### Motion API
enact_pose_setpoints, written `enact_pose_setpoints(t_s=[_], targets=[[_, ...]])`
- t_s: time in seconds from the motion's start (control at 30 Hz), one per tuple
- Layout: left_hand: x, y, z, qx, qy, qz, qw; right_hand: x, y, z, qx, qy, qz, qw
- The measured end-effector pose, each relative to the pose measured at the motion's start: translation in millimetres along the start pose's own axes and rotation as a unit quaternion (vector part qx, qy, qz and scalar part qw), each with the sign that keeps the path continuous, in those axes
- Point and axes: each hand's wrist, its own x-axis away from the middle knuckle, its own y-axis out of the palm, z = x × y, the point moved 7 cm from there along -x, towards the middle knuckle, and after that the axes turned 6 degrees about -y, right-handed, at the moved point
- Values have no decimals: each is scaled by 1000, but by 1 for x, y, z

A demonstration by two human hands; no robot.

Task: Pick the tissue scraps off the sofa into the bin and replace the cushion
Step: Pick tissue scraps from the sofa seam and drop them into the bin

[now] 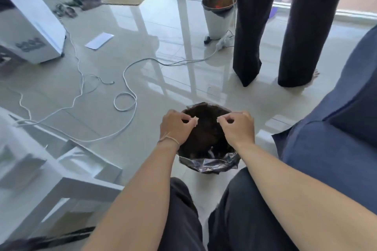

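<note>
A small bin [208, 164] lined with a black plastic bag stands on the floor between my knees. Both hands hover over its open mouth. My left hand [176, 126] pinches a small white tissue scrap [196, 120] between thumb and fingertips. My right hand [238, 126] pinches another tiny tissue scrap [218, 119] the same way. A few pale scraps lie inside the bag near its front. The blue sofa [334, 149] runs along the right edge. No loose cushion is in view.
A second person's dark trouser legs [265, 32] stand beyond the bin, next to a white bin [219, 13]. White cables [126, 96] trail across the glossy tiled floor. A white low table [51, 169] stands at the left, a white appliance [30, 24] at the far left.
</note>
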Motion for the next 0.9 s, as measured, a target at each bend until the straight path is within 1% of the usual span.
enact_pose_setpoints(t_s=[0.13, 0.4, 0.67, 0.8, 0.9], targets=[[-5, 20, 3, -5, -5, -44, 999, -3, 11, 7, 19, 29, -48, 998], [-14, 33, 11, 8, 36, -87, 996, -9, 17, 12, 7, 70, -60, 996], [-12, 34, 15, 21, 37, -92, 995, -11, 11, 19, -7, 92, -47, 995], [-5, 28, 27, 28, 42, -84, 995, -5, -5, 17, -15, 73, -24, 997], [7, 17, 47, 89, 49, -63, 993, 2, -32, 12, -10, 30, 1, 999]])
